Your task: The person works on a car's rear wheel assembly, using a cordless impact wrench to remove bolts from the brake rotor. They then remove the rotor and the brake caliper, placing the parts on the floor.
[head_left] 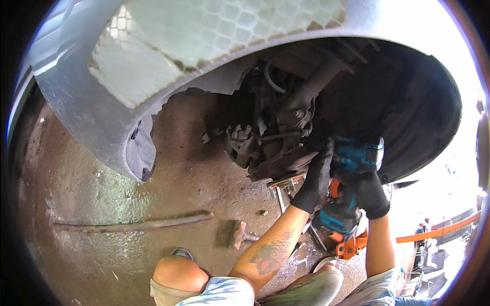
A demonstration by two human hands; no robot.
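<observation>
Both of my hands wear black gloves. My right hand (371, 193) is wrapped round the grip of a teal and black cordless impact wrench (360, 153), whose battery end (337, 219) hangs low. Beside the tool's front end, my left hand (317, 176) reaches up with its palm side turned to the tool. Its fingers are mostly hidden in the dark, so their grip cannot be made out. Just left of that hand is the bare wheel hub (291, 182) with studs, below a dark shield plate (283, 166). A suspension strut (319, 76) rises above it in the wheel arch.
The pale fender (102, 132) curves overhead around the dark arch liner (408, 107). On the stained floor (76, 173) lie a long metal bar (138, 224), a hammer (237, 234) and a small nut (263, 212). An orange jack (349, 247) with an orange handle (439, 230) stands at right.
</observation>
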